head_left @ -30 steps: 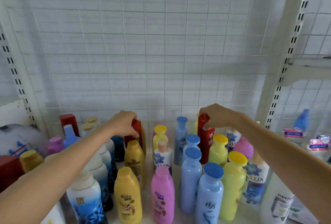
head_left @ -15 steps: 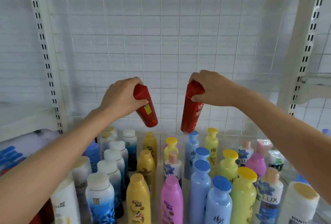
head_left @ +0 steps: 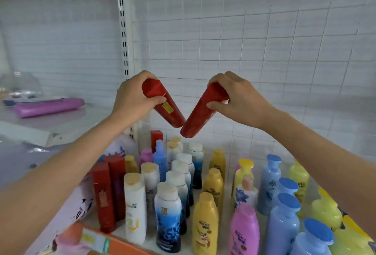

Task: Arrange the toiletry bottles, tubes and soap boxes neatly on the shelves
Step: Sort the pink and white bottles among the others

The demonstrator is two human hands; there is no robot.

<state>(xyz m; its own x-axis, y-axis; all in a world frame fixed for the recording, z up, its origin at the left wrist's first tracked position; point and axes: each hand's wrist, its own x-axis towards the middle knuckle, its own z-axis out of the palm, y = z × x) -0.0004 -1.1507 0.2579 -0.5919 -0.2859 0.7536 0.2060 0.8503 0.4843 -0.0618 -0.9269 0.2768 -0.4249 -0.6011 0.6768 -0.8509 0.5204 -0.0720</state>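
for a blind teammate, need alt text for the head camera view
The left hand and right hand each grip a red bottle, tilted so their lower ends nearly meet, above a shelf crowded with upright toiletry bottles.

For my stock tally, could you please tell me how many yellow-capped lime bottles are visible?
3: one mid-shelf, one further back at right, one front right beside the right forearm, which may hide more.

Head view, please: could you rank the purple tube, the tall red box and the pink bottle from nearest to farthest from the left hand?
1. Tall red box, just below the left hand, at the shelf's back.
2. Purple tube, lying on the left shelf.
3. Pink bottle, front row, lower right.
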